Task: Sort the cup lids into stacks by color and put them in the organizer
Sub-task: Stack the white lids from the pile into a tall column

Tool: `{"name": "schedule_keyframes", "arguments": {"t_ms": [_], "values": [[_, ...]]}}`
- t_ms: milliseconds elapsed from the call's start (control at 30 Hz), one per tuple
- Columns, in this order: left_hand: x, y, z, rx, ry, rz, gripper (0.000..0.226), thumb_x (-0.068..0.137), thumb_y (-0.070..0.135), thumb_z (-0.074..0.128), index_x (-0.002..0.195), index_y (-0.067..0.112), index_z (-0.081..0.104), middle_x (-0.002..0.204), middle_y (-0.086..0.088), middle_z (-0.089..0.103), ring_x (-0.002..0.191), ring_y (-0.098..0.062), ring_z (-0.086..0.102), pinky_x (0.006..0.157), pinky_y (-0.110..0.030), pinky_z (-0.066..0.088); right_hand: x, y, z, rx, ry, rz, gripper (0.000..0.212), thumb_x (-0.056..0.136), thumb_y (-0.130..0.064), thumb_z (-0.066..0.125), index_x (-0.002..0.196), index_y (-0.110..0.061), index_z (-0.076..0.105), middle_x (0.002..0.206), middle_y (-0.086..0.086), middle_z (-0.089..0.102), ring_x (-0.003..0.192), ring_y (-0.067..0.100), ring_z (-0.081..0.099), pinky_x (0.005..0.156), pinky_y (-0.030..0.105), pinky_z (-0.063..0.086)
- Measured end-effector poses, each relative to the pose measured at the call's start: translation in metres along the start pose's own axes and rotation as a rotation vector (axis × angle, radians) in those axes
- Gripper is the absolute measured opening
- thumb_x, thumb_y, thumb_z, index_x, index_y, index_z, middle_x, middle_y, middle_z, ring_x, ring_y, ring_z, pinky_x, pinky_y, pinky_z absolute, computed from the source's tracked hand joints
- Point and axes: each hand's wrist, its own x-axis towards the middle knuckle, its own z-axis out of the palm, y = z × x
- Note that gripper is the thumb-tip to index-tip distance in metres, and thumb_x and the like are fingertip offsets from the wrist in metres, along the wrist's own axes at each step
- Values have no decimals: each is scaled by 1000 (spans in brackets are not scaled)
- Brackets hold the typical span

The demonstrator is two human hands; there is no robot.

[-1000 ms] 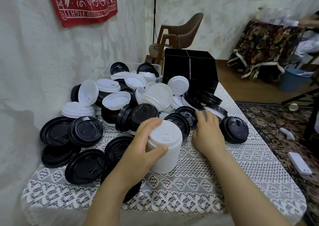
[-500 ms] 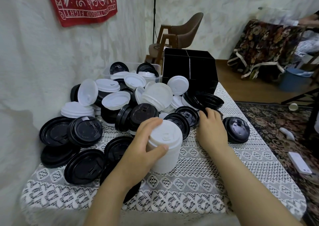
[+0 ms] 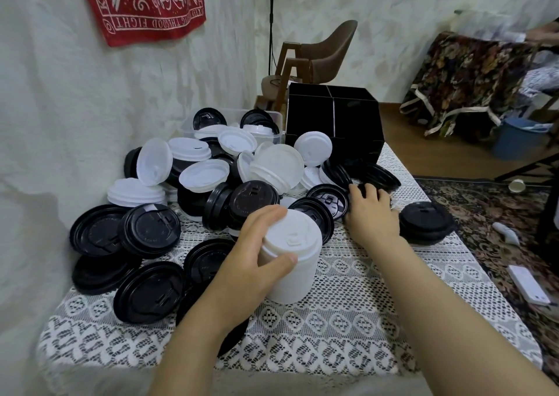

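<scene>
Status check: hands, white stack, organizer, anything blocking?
Left hand gripping white lid stack. Right hand open, reaching among black lids. Organizer not loaded; mixed lid pile crowding its front.

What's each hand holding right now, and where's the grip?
The left hand grips the stack of white lids around its upper side, thumb in front. The right hand lies on the black lids, grasping nothing visibly.

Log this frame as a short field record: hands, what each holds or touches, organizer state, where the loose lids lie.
left hand: grips white lid stack, upright on the lace tablecloth
right hand: palm down, fingertips among black lids; grasp unclear
organizer: black, far end of table, contents not visible
loose lids: mixed black and white pile, centre to left
</scene>
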Motion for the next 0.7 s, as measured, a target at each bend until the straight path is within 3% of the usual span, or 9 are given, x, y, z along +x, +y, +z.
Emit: {"name": "schedule_keyframes", "arguments": {"t_ms": [100,267,467,700], "values": [[0,-1,0,11,5,9,51,75,33,58,123,43,44,134,36,33,118,24,33,86,4,29,2,0,1,38,13,8,58,95,-15,53,146,-16,25,150,12,24,139,39,17,96,55,44],[1,-1,1,17,7,12,51,75,32,58,123,43,43,134,36,33,117,25,33,86,5,28,3,-3,1,107,28,20,54,90,-7,56,140,-14,36,145,13,29,131,38,32,87,53,47],[2,-3,0,23,1,13,47,83,27,62,124,42,44,135,34,33,117,25,32,87,4,28,-2,-5,7,143,122,24,46,94,-13,53,139,-14,42,145,14,35,133,36,26,91,56,47],[1,-1,2,29,4,10,49,76,31,58,122,43,43,133,37,33,118,25,32,87,5,27,-13,-8,9,178,173,2,46,92,-16,55,137,-13,45,145,14,37,133,35,28,94,56,45]]}}
